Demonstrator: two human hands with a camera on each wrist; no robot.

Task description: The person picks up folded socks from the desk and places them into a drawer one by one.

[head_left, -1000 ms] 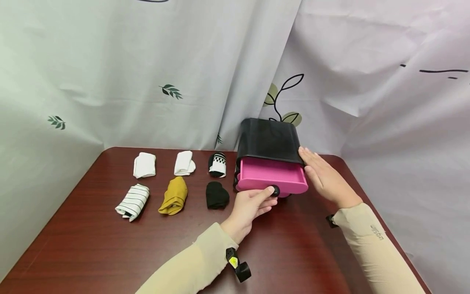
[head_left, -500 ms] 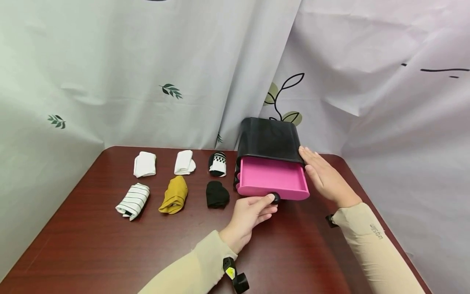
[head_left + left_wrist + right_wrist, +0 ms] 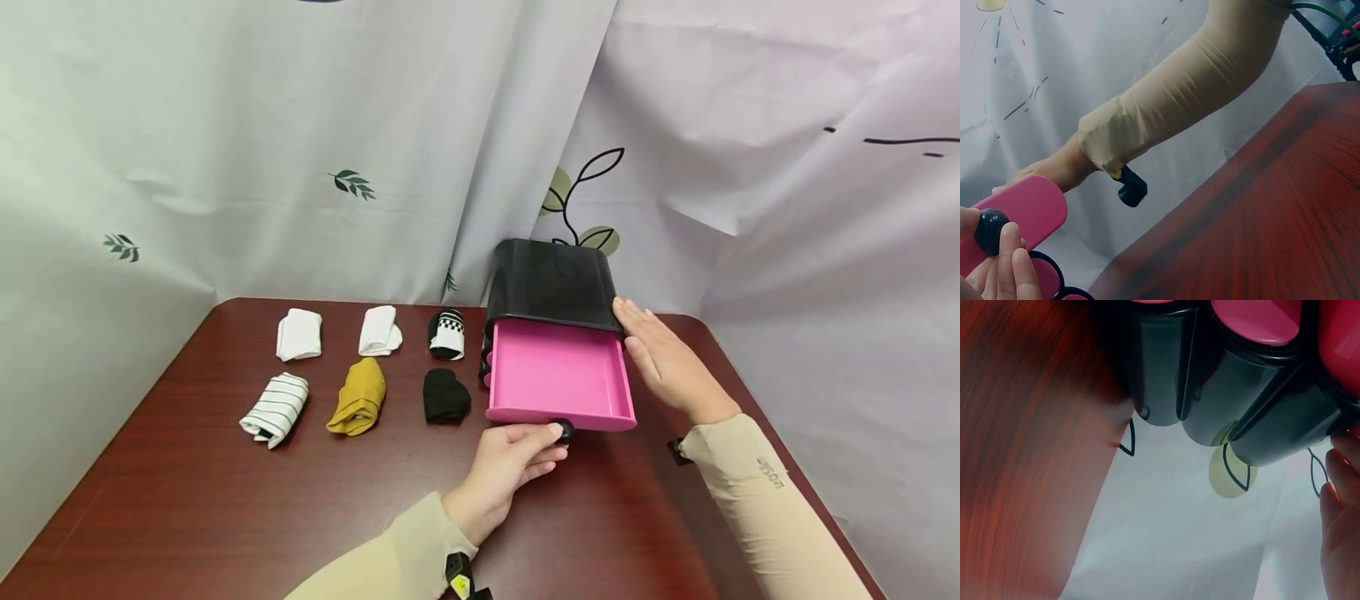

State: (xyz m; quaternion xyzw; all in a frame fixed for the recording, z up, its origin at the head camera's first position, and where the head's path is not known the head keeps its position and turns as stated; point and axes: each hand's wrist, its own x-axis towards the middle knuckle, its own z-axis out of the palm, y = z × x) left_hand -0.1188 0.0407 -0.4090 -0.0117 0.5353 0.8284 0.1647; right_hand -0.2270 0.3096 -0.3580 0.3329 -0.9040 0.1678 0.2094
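A black drawer cabinet [image 3: 555, 283] stands at the back right of the table, its top pink drawer [image 3: 558, 375] pulled well out and bare inside. My left hand [image 3: 510, 467] pinches the round black knob [image 3: 566, 431] on the drawer front between thumb and fingers; the left wrist view shows the same knob [image 3: 990, 231] up close. With fingers straight, my right hand [image 3: 667, 358] rests against the cabinet's right side near its upper edge. In the right wrist view, the cabinet's rounded side [image 3: 1229, 394] shows lower pink drawer fronts, and my right fingers [image 3: 1344, 465] touch the top tier.
Left of the cabinet lie folded socks in two rows: two white pairs [image 3: 299, 335], a black-and-white checked pair [image 3: 447, 335], a striped pair [image 3: 276, 408], a mustard pair [image 3: 358, 397] and a black pair [image 3: 446, 396]. A pale curtain [image 3: 337, 150] hangs behind the table [image 3: 300, 517].
My left hand has drawn the top drawer further out toward the front, exposing more of its inside. My right hand has stayed against the cabinet's side.
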